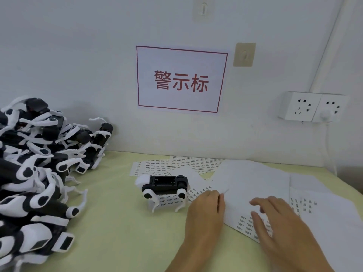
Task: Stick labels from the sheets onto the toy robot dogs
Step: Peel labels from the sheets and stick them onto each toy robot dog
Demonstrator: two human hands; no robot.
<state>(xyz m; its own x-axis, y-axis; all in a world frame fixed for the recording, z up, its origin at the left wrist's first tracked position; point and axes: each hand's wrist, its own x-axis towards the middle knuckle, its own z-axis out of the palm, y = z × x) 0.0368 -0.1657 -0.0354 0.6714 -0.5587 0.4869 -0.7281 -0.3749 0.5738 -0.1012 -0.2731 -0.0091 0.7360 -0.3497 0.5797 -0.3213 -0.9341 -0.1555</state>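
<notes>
Label sheets [196, 163] lie spread on the tabletop [121, 222], from the back wall down to the right side. Some show rows of small labels. Others show only plain white. They overlap, so it is hard to count them.

One dog [164, 186] stands alone in the middle, on top of a sheet, with its black back up. Its white legs touch the paper.

The left hand [206, 211] rests flat beside the dog's right end, palm down, fingers close together. Its fingertips touch the edge of a white sheet [249, 185], where a corner lifts a little. I cannot tell if it pinches that corner.

The right hand [279, 220] is over the sheets with fingers spread and loose. It holds nothing. It looks blurry, so I cannot tell if it touches the paper.

A big pile of dogs [37, 169] fills the left side and is cut off at the left edge. Bare tabletop lies between the pile and the single dog, and also at the front.

On the wall hang a sign [181, 79] with red words and a socket [314, 107].
</notes>
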